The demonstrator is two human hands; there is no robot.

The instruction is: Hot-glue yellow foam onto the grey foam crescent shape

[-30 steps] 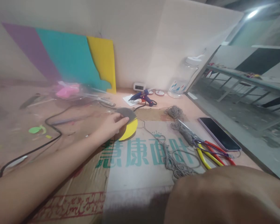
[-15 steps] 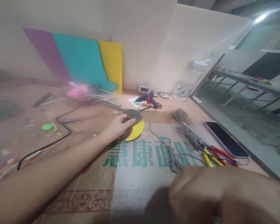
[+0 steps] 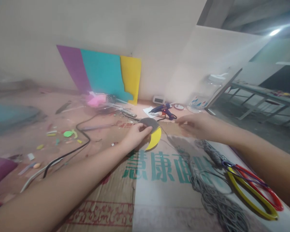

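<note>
My left hand [image 3: 140,132] pinches the rim of a round disc [image 3: 149,124], its upper part grey and its lower right a bright yellow crescent. A thin grey strand trails from the disc toward a loose heap of grey yarn [image 3: 222,203] at the lower right. My right hand [image 3: 192,125] hovers over the right side, fingers stretched left and slightly apart, nothing seen in them. Closest to its fingertips lies a dark blue glue gun [image 3: 166,111] with a small red light, on a white paper. Scissors [image 3: 253,193] with yellow and red handles rest below my right forearm.
Purple, teal and yellow sheets [image 3: 102,74] lean against the wall. A clear bottle [image 3: 205,93] and a small white clock-like device [image 3: 159,99] stand at the back. A black cable [image 3: 83,145] and coloured scraps [image 3: 68,133] lie on the left.
My right hand has gone from the near right forward to beside the glue gun, and more grey yarn now lies at the lower right. My left hand keeps hold of the disc.
</note>
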